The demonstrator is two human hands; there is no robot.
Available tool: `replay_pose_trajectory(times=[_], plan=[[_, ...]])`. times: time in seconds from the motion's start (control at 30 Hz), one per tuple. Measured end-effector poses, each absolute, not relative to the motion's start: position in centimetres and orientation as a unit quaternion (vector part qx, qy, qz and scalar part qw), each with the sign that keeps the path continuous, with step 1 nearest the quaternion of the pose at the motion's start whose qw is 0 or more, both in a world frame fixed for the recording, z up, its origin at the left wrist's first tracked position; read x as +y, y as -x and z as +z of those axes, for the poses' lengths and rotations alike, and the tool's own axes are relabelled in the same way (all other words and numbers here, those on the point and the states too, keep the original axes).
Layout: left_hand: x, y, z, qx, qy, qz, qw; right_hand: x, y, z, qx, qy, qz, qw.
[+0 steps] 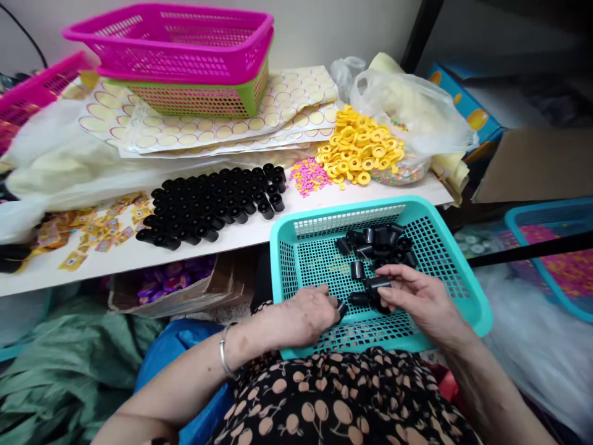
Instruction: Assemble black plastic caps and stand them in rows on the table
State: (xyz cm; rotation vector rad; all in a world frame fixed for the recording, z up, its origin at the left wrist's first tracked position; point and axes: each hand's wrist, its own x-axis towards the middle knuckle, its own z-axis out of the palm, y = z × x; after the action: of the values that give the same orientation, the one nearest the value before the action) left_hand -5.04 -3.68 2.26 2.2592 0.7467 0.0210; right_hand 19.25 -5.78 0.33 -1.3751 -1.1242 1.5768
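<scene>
A turquoise plastic basket (286, 259) rests on my lap, with several short black plastic cylinders (382, 237) lying loose in it. My right hand (417, 296) is inside the basket, thumb and fingers closed on one black cylinder (378, 282). Over the basket's near left side, my left hand (308, 314) has its fingers curled around another black cylinder (341, 309), whose end shows past the fingertips. On the white table (241, 238) beyond, many black cylinders (208, 204) stand upright in close rows.
Yellow ring-shaped pieces (361, 148) and small pink and yellow bits (309, 177) are heaped on the table. Small yellow packets (104, 225) lie left. Stacked pink (176, 59) and green baskets (245, 99) stand on printed sheets (296, 120). A cardboard box (217, 284) sits below.
</scene>
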Motion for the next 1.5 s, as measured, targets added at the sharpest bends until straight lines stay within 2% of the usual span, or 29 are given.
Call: replay_pose_trajectory(times=[0.07, 0.13, 0.2, 0.3, 0.43, 0.5, 0.57, 0.63, 0.73, 1.17, 1.4, 1.5], plan=[[-4.8, 4.9, 0.7, 0.257, -0.914, -0.046, 0.311, -6.2, -19.4, -0.1, -0.442, 0.531, 0.616, 0.379], [-5.3, 5.4, -0.2, 0.287, -0.917, -0.059, 0.27, -6.4, -19.6, -0.5, -0.431, 0.526, 0.616, 0.396], [-4.9, 5.7, 0.0, 0.323, -0.899, -0.057, 0.29, -6.5, -19.7, -0.6, -0.414, 0.52, 0.618, 0.419], [-3.1, 5.3, 2.1, 0.371, -0.812, 0.019, 0.449, -6.7, -19.2, 0.0, -0.403, 0.504, 0.612, 0.457], [-1.2, 3.3, 5.4, 0.403, -0.487, 0.307, 0.712, -7.2, -17.6, 1.8, -0.462, 0.503, 0.506, 0.527], [-1.1, 2.2, 6.2, 0.37, -0.331, 0.383, 0.779, -7.3, -16.7, 2.8, -0.538, 0.487, 0.406, 0.555], [-1.2, 1.4, 6.3, 0.352, -0.238, 0.403, 0.81, -7.2, -16.0, 3.5, -0.613, 0.463, 0.308, 0.561], [-1.3, 0.9, 5.9, 0.347, -0.197, 0.411, 0.82, -7.0, -15.6, 3.9, -0.66, 0.45, 0.239, 0.552], [-1.2, 0.7, 5.3, 0.336, -0.179, 0.412, 0.828, -6.6, -15.4, 4.0, -0.688, 0.45, 0.195, 0.535], [-1.1, 0.8, 3.8, 0.364, -0.171, 0.408, 0.82, -6.8, -15.6, 3.5, -0.703, 0.462, 0.174, 0.513], [-2.3, -0.4, 4.1, 0.358, -0.24, 0.387, 0.815, -6.2, -14.9, 2.5, -0.723, 0.498, 0.143, 0.458], [-2.6, -0.4, 3.8, 0.344, -0.279, 0.364, 0.82, -5.9, -14.7, 2.0, -0.725, 0.488, 0.189, 0.447]])
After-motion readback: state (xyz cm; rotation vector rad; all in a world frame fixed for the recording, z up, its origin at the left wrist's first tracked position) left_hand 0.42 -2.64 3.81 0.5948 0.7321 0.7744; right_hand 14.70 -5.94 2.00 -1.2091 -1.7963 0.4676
